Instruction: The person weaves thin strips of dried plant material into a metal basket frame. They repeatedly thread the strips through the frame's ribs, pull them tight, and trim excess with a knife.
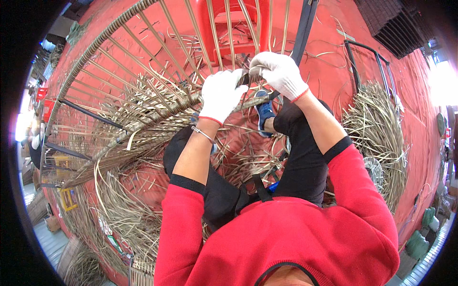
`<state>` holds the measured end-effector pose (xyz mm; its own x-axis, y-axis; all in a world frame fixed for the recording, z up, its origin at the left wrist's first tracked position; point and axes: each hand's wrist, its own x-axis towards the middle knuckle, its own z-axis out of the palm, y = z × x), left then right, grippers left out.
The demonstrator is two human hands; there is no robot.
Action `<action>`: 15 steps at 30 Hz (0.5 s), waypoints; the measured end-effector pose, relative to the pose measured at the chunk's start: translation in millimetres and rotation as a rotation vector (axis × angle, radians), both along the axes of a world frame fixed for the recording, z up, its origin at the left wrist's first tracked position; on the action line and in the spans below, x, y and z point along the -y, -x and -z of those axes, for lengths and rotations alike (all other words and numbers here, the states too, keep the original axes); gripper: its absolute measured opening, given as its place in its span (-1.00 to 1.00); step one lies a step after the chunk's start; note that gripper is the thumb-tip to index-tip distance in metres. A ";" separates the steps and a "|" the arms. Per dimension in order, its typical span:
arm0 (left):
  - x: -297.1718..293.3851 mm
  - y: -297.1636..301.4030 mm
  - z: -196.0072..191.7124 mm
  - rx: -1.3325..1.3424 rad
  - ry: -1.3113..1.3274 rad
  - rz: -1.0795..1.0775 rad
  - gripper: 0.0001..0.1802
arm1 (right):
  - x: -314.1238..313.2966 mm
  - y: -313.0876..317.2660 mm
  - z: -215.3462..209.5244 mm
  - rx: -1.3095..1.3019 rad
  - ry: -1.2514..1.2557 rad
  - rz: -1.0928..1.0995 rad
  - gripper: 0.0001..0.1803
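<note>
- From the head view, we see both forearms reaching up and inward over the knees, so the hands meet close together ahead of the chest.
- We see the left hand (220,95) in a white glove, its back toward us, the wrist nearly straight below it and a silver bracelet (204,135) around the forearm. Its grip is closed on the cane frame (164,113), at the wrapped near edge.
- The right hand (279,71), also gloved in white, comes in on a slant, knuckles up and fingers curled down by a dark part of that edge. We cannot tell whether its grip pinches anything, as the fingertips are hidden.
- We find the frame fanning out ahead and to the left, thin ribs running from the wrapped edge to a curved rim. Black trousers (305,152) cover the bent knees below the hands, with a blue shoe (265,114) under the work.
- Beneath everything we have a red floor (417,107), littered with loose strips. A heap of strips (126,193) spreads at left, and a strip bundle (374,126) lies at right beside a black metal frame (353,69).
- Farther off, we notice a red stool (242,49) behind the ribs, a dark brown stack (389,24) at upper right and green bundles (417,245) at lower right.
</note>
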<state>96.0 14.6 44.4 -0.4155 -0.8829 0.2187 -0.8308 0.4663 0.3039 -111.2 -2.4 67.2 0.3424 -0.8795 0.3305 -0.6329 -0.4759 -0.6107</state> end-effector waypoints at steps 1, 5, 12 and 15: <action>1.7 2.2 0.1 -0.009 0.005 0.002 -0.48 | -3.2 0.7 0.9 0.031 0.013 -0.013 -0.88; 6.3 7.0 1.6 -0.051 -0.005 -0.006 -0.48 | -7.8 1.7 3.4 0.065 0.097 -0.058 -0.85; 7.1 3.2 -0.7 -0.137 -0.146 -0.005 -0.40 | 19.9 -6.3 3.2 -0.026 0.029 -0.044 -0.88; 9.8 -6.7 -2.4 -0.285 -0.210 0.023 -0.45 | 30.6 -7.5 2.2 0.099 -0.208 -0.034 -0.85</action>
<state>102.7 4.8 46.8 -0.3841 -0.9121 0.1431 -0.6890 0.3863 0.6132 -103.7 -33.0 65.1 0.3479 -0.9208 0.1764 -0.5510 -0.3530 -0.7562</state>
